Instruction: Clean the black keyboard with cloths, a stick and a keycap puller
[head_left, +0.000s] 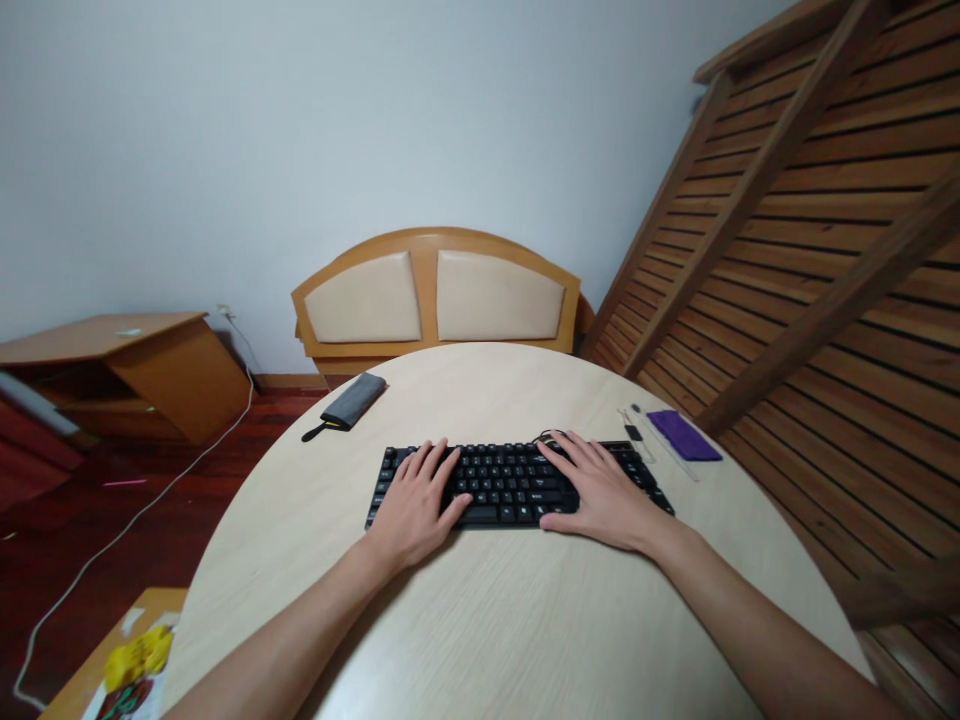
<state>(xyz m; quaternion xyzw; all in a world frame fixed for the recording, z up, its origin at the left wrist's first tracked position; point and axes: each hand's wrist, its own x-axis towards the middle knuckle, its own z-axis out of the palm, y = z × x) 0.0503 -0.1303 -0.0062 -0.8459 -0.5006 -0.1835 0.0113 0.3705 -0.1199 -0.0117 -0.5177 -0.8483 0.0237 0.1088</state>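
Observation:
A black computer keyboard (pixel 499 485) lies flat on the round pale table (pixel 465 620) in front of me. My left hand (pixel 416 505) rests over its left end, palm down, with the fingers spread across the keys and the thumb near the space bar. Over the right part of the keyboard lies my right hand (pixel 596 490), also palm down with fingers apart. The keys beneath both hands are hidden. Part of a thin black cable shows behind the keyboard, close to my right fingertips.
A grey pouch (pixel 356 400) with a dark strap sits at the table's back left. Toward the right edge are a purple cloth (pixel 682 436), a thin stick and a small black item (pixel 633 432). Behind stand a padded headboard (pixel 439 295) and a slatted wooden frame (pixel 810 290).

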